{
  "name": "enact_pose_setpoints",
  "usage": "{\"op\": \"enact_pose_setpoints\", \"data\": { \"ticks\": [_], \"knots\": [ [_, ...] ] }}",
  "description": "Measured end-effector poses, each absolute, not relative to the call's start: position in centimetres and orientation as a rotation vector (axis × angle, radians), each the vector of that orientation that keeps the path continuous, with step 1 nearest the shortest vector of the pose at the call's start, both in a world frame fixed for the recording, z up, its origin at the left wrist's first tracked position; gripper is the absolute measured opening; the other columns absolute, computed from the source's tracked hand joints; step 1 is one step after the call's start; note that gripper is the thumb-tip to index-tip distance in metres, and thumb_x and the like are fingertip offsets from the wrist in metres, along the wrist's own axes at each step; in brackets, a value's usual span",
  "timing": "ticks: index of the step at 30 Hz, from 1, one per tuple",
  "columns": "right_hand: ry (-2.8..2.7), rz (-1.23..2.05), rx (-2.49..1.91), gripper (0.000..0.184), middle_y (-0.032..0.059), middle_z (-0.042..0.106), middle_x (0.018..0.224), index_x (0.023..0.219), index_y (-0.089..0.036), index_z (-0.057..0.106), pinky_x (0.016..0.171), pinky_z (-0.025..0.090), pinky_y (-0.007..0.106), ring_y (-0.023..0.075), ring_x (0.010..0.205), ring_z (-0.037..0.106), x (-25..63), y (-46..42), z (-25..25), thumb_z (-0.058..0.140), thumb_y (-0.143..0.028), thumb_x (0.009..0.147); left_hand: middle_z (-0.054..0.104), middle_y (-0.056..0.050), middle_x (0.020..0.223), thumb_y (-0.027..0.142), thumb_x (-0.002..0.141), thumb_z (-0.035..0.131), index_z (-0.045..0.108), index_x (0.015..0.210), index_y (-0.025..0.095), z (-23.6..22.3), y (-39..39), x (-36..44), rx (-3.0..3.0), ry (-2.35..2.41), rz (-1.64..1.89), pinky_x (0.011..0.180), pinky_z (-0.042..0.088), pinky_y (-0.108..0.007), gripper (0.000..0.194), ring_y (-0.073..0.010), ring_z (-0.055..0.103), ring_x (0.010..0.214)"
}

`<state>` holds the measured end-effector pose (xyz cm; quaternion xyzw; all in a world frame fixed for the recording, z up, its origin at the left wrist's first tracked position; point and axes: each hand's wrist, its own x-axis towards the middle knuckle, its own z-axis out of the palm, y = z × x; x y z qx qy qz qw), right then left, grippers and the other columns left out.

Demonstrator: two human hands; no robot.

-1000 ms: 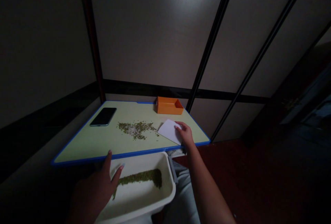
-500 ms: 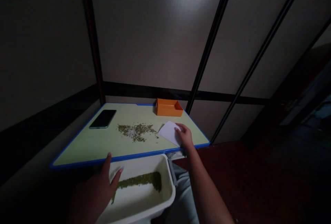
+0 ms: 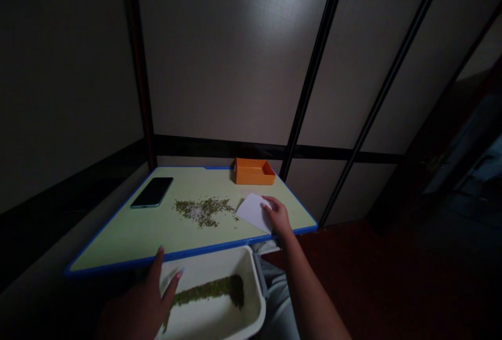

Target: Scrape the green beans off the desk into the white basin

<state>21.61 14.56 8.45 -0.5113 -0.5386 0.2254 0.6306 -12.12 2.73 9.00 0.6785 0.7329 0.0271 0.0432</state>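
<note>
My right hand (image 3: pixel 276 215) pinches a white card or folded paper (image 3: pixel 254 212), which lies low over the table at the right of a scattered heap of small green bits (image 3: pixel 209 208). Some whitish grains (image 3: pixel 195 213) are mixed into the heap's middle. Thumb and index finger of my left hand (image 3: pixel 151 293) are spread apart at the left side of a white plastic tub (image 3: pixel 204 324); its other fingers are in shadow. Inside the tub, more green bits (image 3: pixel 212 289) form a band along the far side, thickest at the right corner.
The pale yellow-green table (image 3: pixel 129 243) has a blue edge. A phone (image 3: pixel 152 192) lies at its left, and an orange open box (image 3: pixel 254 172) stands at the back right. The tub, with a grey handle (image 3: pixel 261 275), sits against the near edge. Panelled walls (image 3: pixel 219 68) rise behind.
The whole view has shifted slightly, so everything sits a little lower. The card, the heap and both hands keep nearly the same places relative to the table.
</note>
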Motion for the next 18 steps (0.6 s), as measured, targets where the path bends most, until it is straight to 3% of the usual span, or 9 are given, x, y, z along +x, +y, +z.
{"op": "enact_pose_setpoints", "data": {
  "ticks": [18],
  "knots": [
    [-1.174,0.415,-1.274,0.037,0.0118,0.073,0.109,0.102,-0.016,0.07,0.092,0.047,0.039,0.026,0.098,0.065,21.83,14.62,8.01,0.061,-0.035,0.071,0.071,-0.018,0.105,0.048,0.096,0.007,0.014,0.153,0.009,9.65,2.66,-11.83,2.061,2.248,0.004,0.085,0.046,-0.049,0.07,-0.0358,0.068,0.094]
  ]
}}
